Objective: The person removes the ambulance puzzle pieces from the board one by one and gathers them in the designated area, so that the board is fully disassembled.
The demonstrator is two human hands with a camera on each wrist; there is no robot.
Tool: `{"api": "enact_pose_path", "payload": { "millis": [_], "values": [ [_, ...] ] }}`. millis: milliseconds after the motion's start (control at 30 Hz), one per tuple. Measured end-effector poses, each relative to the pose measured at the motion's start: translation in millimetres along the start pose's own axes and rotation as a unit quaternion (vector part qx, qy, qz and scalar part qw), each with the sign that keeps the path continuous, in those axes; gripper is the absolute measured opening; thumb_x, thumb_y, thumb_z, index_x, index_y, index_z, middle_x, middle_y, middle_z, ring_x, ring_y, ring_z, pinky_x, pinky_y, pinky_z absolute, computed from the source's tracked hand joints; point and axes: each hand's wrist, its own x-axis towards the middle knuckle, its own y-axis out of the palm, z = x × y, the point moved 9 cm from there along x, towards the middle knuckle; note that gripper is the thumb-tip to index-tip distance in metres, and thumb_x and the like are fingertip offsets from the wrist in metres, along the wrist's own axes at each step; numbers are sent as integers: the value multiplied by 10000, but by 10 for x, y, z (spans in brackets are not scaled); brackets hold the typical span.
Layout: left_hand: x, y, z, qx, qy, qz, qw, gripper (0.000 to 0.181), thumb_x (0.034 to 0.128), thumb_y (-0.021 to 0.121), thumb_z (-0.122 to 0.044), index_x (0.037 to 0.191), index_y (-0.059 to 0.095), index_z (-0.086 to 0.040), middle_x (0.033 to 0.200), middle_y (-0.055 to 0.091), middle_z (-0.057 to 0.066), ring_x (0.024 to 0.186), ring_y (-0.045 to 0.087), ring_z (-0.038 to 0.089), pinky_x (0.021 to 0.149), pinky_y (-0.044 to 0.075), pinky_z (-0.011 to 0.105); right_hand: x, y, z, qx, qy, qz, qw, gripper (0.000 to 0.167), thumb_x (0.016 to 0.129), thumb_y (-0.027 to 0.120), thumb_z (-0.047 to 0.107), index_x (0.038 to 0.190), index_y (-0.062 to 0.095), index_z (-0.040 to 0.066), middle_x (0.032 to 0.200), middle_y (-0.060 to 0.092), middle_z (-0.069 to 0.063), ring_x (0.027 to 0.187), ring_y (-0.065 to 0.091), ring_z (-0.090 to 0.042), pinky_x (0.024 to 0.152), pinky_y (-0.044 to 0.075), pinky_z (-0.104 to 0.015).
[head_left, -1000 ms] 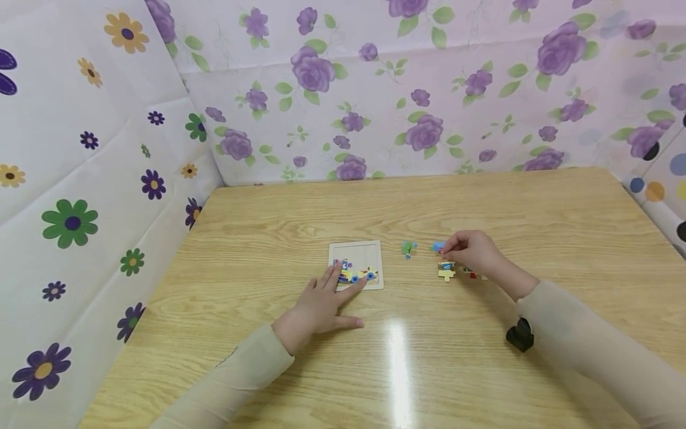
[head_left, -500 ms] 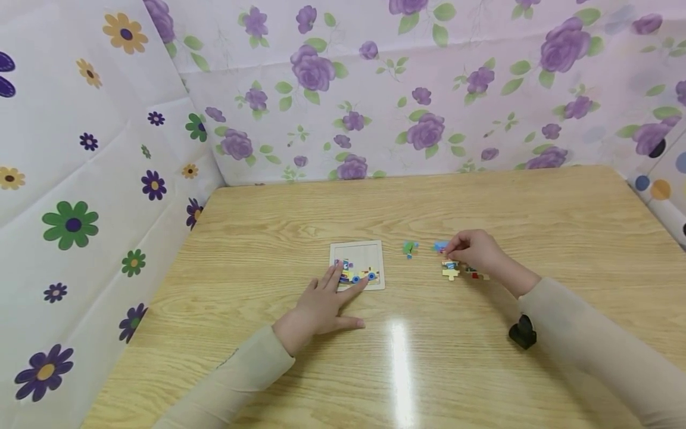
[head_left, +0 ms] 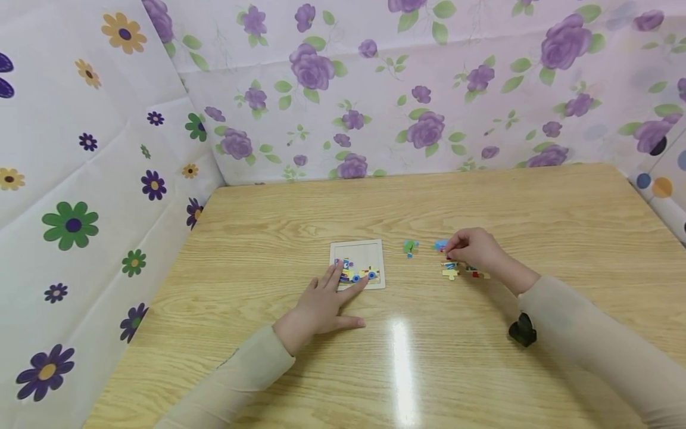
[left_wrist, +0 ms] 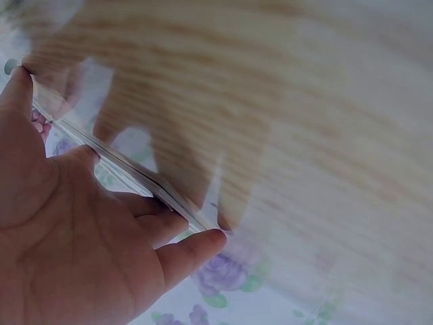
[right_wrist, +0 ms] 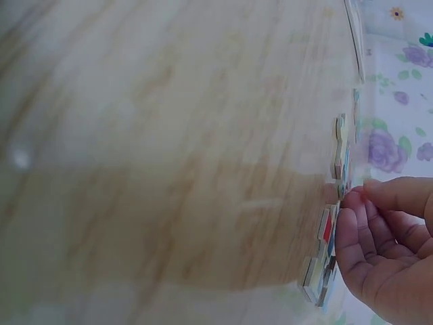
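Note:
My left hand [head_left: 316, 304] lies with spread, straight fingers, its fingertips on a square wooden puzzle board [head_left: 356, 243] with a few pieces set along its bottom. Those pieces show a colourful vehicle with blue wheels [head_left: 356, 279]; the fingers partly cover them. In the left wrist view the left hand [left_wrist: 88, 230] touches the board's edge. My right hand [head_left: 476, 250] pinches a small puzzle piece [head_left: 449, 257] between thumb and forefinger, mostly hidden by the fingertips. Around it lie a blue piece [head_left: 440, 245], a yellow piece [head_left: 450, 274] and a red-and-yellow piece [head_left: 476, 274].
A green-and-blue puzzle piece [head_left: 409, 247] lies between the board and the right hand. The wooden table [head_left: 278, 220] meets flower-printed cloth [head_left: 321, 119] at the back and left. A black object [head_left: 522, 330] sits at the right sleeve.
The right fingertips have stayed among the loose pieces, where the yellow piece has shifted slightly right and a dark red bit now shows beneath them. The left hand has not moved on the board.

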Motion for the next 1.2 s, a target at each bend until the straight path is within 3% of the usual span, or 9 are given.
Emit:
{"api": "enact_pose_path", "payload": {
  "millis": [467, 767, 933, 1033, 1200],
  "values": [
    [0, -12, 13, -416, 49, 274, 9987, 814, 861, 512, -652, 1524, 134, -368, 1578, -79, 214, 1467, -22, 345, 1158, 164, 542, -10, -108, 142, -409, -178, -278, 9986, 130, 891, 641, 111, 949, 656, -4, 882, 648, -108, 778, 551, -196, 654, 466, -262],
    [12, 6, 11, -617, 113, 378, 9973, 835, 858, 529, -646, 1525, 110, -369, 1571, -135, 205, 1463, -84, 336, 1163, 139, 541, -25, -37, 346, -306, -490, -69, 9983, 155, 913, 602, 102, 994, 650, -22, 908, 655, -143, 812, 628, -250, 701, 533, -328],
    [-4, -11, 9, -553, 168, 369, 9976, 845, 862, 522, -645, 1530, 97, -349, 1574, -120, 200, 1464, -75, 330, 1159, 142, 549, 14, 20, 496, -282, -579, 41, 9979, 163, 923, 592, 105, 1011, 647, -21, 931, 646, -171, 792, 609, -284, 662, 534, -333],
    [-17, -10, 5, -535, 231, 369, 9976, 846, 870, 509, -644, 1532, 78, -342, 1584, -96, 177, 1466, -59, 328, 1159, 138, 553, 54, 76, 564, -279, -585, 51, 9979, 152, 918, 608, 117, 990, 660, -6, 912, 649, -143, 729, 571, -244, 607, 500, -292],
    [-43, -5, -11, -515, 431, 265, 9974, 846, 878, 493, -644, 1534, 58, -335, 1596, -76, 143, 1469, -45, 324, 1160, 122, 559, 111, 206, 689, -388, -769, 62, 9963, 147, 916, 624, 144, 969, 683, 20, 935, 668, -93, 789, 564, -171, 667, 471, -266]
  ]
}}
